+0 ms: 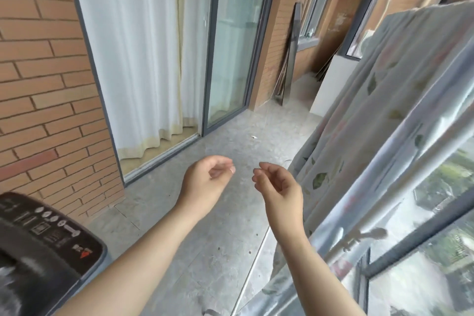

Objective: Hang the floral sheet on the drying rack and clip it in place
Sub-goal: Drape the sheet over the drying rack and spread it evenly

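Floral sheet: hangs at the right and falls from a top edge in the upper right corner down to near the floor. Pale cloth with green leaf prints, in long folds.
Rack: whatever carries the sheet's top edge is covered by the cloth, so I can't make out the bar.
Silver bar: blurred and shiny. It runs diagonally across the lower right, in front of the sheet's lower part.
Left hand: held in mid-air over the floor, palm turned inward. Fingers are loosely curled with the thumb tip near the forefinger tip, and it holds nothing.
Right hand: just beside the left hand but not touching it, with the same loose curl and nothing held. It's near the sheet's lower folds; contact isn't visible.
Washing machine: bottom left corner, with only the dark top and button panel in frame. The tub isn't visible, so I can't tell what's in it.
Concrete floor: grey, with one small white scrap lying on it past the hands.
Brick wall: fills the left side.
Sliding glass door: sits beyond the brick, with a white curtain behind the glass next to it.
Boards: dark and narrow, leaning upright in the far corner.
Window: lower right, dark frame with greenery outside.
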The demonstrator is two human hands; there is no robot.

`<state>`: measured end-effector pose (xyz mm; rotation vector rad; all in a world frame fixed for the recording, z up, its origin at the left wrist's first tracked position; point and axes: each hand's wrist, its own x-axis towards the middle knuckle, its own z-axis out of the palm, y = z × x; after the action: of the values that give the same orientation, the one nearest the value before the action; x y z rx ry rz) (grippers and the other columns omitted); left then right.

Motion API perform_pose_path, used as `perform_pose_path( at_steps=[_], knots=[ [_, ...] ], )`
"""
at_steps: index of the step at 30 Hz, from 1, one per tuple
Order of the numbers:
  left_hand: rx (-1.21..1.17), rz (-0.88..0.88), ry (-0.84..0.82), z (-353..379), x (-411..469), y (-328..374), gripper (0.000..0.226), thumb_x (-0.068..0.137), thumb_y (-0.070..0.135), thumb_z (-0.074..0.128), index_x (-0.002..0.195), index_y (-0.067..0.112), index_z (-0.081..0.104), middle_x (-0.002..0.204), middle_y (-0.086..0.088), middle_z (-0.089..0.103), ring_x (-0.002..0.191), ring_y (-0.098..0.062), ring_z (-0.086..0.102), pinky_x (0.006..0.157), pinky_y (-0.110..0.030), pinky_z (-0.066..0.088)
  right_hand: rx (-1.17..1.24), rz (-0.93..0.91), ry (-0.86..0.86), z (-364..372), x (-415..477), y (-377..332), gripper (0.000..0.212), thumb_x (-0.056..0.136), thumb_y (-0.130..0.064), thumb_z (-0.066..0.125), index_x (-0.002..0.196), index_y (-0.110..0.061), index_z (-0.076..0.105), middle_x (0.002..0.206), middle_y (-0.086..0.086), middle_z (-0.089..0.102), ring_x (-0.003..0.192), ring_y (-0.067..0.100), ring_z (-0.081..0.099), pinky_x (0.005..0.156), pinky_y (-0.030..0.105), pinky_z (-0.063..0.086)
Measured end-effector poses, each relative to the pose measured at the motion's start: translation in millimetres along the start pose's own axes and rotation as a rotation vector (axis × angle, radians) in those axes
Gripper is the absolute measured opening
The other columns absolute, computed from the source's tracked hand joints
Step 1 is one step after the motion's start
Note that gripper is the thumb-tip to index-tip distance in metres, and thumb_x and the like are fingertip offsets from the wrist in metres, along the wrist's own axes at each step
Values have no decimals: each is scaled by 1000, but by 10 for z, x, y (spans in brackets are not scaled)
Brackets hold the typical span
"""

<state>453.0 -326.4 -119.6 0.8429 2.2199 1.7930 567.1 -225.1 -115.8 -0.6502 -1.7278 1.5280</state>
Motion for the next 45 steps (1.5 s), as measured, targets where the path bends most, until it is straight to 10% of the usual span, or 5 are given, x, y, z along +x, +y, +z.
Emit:
perform_pose_path(
  at_steps=[17, 32, 45],
  knots=[
    [-151, 324, -214, 183, 127, 1721, 10, 87, 21, 69, 97, 22, 72, 91, 8, 73, 90, -11, 68, 85, -27, 53, -1, -373, 202, -823, -159, -1825, 13, 91, -17, 66, 103, -16, 69, 91, 5, 74, 90, 21, 71, 88, 40, 56],
    [-219, 530, -387, 760, 408, 2525, 14, 88, 18, 68, 101, 17, 71, 92, 6, 72, 89, -8, 67, 83, -20, 52, -213, -533, 519, -1831, 33, -2414, 11, 91, -11, 64, 98, -15, 71, 85, 2, 75, 80, 14, 71, 83, 37, 58],
    [-281, 543, -324, 1450, 797, 3025, 17, 83, 6, 72, 94, 19, 73, 90, 2, 75, 88, -14, 70, 83, -24, 54, -491, -444, 322, -2416, 891, -2456, 19, 87, -24, 68, 105, -20, 72, 95, -13, 73, 84, -5, 67, 79, 20, 55]
  ],
)
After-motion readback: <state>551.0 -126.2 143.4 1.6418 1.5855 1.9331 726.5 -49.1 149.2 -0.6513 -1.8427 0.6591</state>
